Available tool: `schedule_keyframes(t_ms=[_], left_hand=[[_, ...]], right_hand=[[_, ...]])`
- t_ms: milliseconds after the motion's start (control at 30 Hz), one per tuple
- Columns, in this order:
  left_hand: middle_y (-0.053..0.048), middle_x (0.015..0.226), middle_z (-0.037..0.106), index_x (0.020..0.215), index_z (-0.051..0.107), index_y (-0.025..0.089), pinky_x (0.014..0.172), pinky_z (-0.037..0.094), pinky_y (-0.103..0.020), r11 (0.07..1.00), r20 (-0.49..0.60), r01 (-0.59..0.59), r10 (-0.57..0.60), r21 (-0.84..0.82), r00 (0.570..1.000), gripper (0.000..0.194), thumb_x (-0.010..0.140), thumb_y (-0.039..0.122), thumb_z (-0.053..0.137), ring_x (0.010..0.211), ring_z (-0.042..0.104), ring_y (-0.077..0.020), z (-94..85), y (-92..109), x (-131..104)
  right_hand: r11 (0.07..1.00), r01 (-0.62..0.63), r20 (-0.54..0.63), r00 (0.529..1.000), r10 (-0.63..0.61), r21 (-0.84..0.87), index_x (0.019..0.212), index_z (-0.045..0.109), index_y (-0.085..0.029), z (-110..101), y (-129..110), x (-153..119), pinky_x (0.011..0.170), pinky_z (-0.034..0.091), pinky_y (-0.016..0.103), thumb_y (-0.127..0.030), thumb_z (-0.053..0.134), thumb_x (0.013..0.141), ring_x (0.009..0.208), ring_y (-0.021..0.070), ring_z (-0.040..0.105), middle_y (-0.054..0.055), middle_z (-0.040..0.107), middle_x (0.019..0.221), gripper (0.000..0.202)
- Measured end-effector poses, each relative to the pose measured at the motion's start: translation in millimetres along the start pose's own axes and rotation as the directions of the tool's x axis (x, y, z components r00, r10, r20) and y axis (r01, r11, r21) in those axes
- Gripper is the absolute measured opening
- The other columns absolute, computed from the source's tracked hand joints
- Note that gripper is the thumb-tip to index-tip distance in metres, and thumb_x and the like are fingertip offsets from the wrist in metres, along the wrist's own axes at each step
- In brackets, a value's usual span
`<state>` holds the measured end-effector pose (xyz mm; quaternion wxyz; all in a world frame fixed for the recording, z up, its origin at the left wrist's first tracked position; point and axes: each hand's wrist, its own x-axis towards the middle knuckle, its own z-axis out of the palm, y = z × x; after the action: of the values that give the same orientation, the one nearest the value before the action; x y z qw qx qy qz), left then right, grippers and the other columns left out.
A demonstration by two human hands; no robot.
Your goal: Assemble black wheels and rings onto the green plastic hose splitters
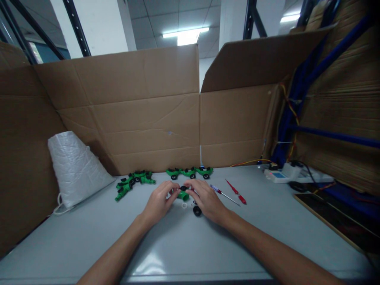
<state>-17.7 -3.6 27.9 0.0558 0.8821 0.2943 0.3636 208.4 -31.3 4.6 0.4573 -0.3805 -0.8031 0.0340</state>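
Note:
Near the middle of the grey table, my left hand (160, 200) and my right hand (207, 200) meet around a small black part (183, 188). Fingers of both hands are closed on it from either side. Just below it is a green toy body (183, 195), partly hidden by the fingers. A white ring (184, 205) lies on the table in front of the green body. Beside my right hand's fingers rests a black wheel (197, 210); small parts next to it are too small to tell.
Green toy vehicles (189, 172) stand at the back; more green toy pieces (135, 180) lie left. Two screwdrivers (225, 194) (237, 192) are right of my hands. A white bag (75, 170) stands left, a power strip (277, 176) right. Cardboard walls (142, 114) surround the table (89, 237).

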Motion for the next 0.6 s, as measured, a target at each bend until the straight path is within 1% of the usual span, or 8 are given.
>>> schedule_keyframes(t_ms=[233,367,467,600], left_hand=[[-0.004,0.094,0.063,0.109,0.064,0.021,0.081,0.052,-0.03,1.0,0.0,-0.012,0.012,0.009,1.0,0.016,0.108,0.031,0.052,0.089,0.061,-0.0186,-0.3,-1.4,0.1],[-0.004,0.094,0.063,0.11,0.064,0.021,0.078,0.052,-0.028,1.0,-0.001,-0.013,0.013,0.003,1.0,0.015,0.108,0.031,0.053,0.089,0.061,-0.0185,-1.4,0.3,0.5],[-0.004,0.095,0.064,0.11,0.065,0.021,0.08,0.052,-0.029,1.0,-0.004,-0.022,0.022,0.009,1.0,0.015,0.107,0.031,0.054,0.09,0.061,-0.0188,-1.1,0.3,0.4],[-0.005,0.094,0.065,0.112,0.066,0.021,0.078,0.052,-0.029,1.0,-0.011,-0.03,0.03,0.002,0.999,0.015,0.106,0.031,0.057,0.09,0.063,-0.0195,-0.7,-0.9,-0.2]], right_hand=[[1.0,-0.005,-0.03,1.0,0.005,0.006,0.12,0.061,-0.025,-1.4,0.0,-0.4,0.095,0.05,0.042,-0.021,0.053,0.107,0.107,0.0275,0.066,0.009,0.071,0.115,0.016],[1.0,0.01,-0.049,0.999,-0.01,0.008,0.117,0.06,-0.025,-1.8,-0.5,0.3,0.091,0.051,0.041,-0.02,0.052,0.107,0.102,0.0267,0.065,0.008,0.07,0.108,0.014],[0.999,0.036,-0.07,0.997,-0.035,0.016,0.113,0.061,-0.024,-1.7,-0.2,1.4,0.088,0.052,0.039,-0.018,0.052,0.106,0.098,0.0257,0.064,0.007,0.068,0.103,0.013],[0.998,0.065,-0.084,0.994,-0.063,0.025,0.11,0.061,-0.025,-1.3,0.0,2.7,0.086,0.051,0.039,-0.016,0.053,0.105,0.098,0.0257,0.064,0.006,0.068,0.102,0.013]])
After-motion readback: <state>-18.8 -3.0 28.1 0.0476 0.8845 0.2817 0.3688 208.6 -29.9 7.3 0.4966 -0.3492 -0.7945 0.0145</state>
